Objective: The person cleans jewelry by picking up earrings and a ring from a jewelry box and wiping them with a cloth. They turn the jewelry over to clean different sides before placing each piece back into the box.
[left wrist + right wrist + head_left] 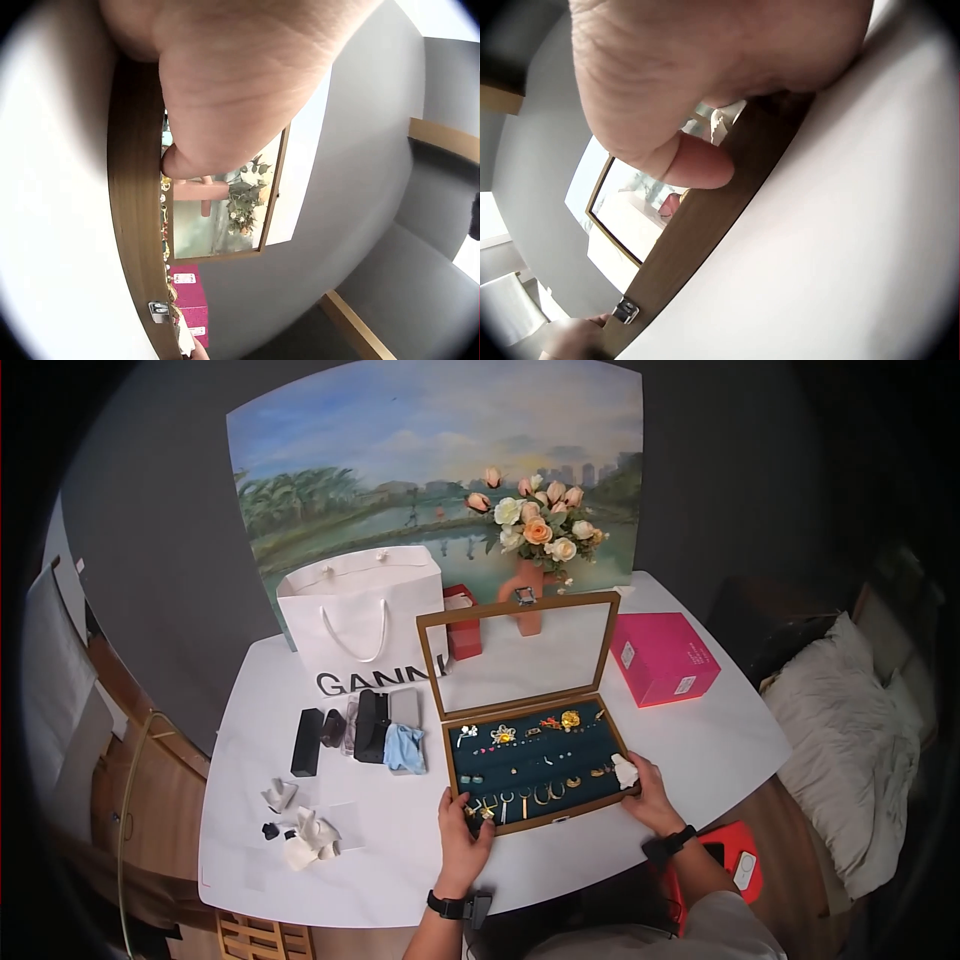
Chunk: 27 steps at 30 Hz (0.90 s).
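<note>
A wooden jewelry box (540,768) lies on the table with its clear-windowed lid (520,660) raised. Rings, earrings and flower-shaped pieces (503,734) sit in rows on its dark green lining. My left hand (465,847) grips the front left corner, the thumb reaching over the rim. At the right side my right hand (652,800) holds the box, its thumb (705,166) lying on the wooden edge. A crumpled white cloth (625,771) is at the right hand's fingers, over the box's right rim. The metal clasp (158,312) is on the front wall between the hands.
Behind the box stand a white paper bag (350,620), a red box (464,630) and a flower vase (527,585). A pink box (665,657) is to the right. Dark cases (372,726), a light blue cloth (405,748) and crumpled white pieces (312,840) lie left.
</note>
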{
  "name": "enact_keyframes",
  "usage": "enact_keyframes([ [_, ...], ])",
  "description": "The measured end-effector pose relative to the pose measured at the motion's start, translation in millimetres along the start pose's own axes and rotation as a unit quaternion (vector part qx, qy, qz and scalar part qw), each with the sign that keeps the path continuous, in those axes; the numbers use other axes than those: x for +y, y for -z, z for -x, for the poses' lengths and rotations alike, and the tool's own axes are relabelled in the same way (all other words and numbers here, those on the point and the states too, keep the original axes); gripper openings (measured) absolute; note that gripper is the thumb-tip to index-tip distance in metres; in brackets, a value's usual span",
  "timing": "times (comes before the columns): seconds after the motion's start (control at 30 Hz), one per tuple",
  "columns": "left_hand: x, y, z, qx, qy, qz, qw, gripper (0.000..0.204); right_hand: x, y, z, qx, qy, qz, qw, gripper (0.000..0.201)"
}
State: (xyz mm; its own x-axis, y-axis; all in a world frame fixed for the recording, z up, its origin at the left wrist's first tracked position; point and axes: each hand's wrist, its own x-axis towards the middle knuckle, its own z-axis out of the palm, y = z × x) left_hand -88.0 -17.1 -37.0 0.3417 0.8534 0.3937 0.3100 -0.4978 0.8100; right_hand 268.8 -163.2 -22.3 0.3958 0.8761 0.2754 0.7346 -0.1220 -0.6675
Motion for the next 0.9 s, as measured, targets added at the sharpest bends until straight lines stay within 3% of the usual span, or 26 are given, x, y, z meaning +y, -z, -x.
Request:
enact_keyframes([
  [0.43, 2.2, -1.8, -1.2, 0.023, -0.015, -0.015, 0.999, 0.059, -5.6, -4.1, 3.1, 0.031, 0.018, 0.021, 0.999, 0.084],
  [0.7, -13.6, -7.6, 4.3, 0.039, 0.012, 0.081, 0.996, 0.061, 6.1, -9.7, 5.0, 0.058, 0.054, 0.018, 0.997, 0.078],
  [0.9, -7.4, -9.3, 3.6, 0.054, 0.012, 0.02, 0.998, 0.062, 13.2, -12.6, 6.3, 0.066, 0.064, 0.015, 0.996, 0.077],
])
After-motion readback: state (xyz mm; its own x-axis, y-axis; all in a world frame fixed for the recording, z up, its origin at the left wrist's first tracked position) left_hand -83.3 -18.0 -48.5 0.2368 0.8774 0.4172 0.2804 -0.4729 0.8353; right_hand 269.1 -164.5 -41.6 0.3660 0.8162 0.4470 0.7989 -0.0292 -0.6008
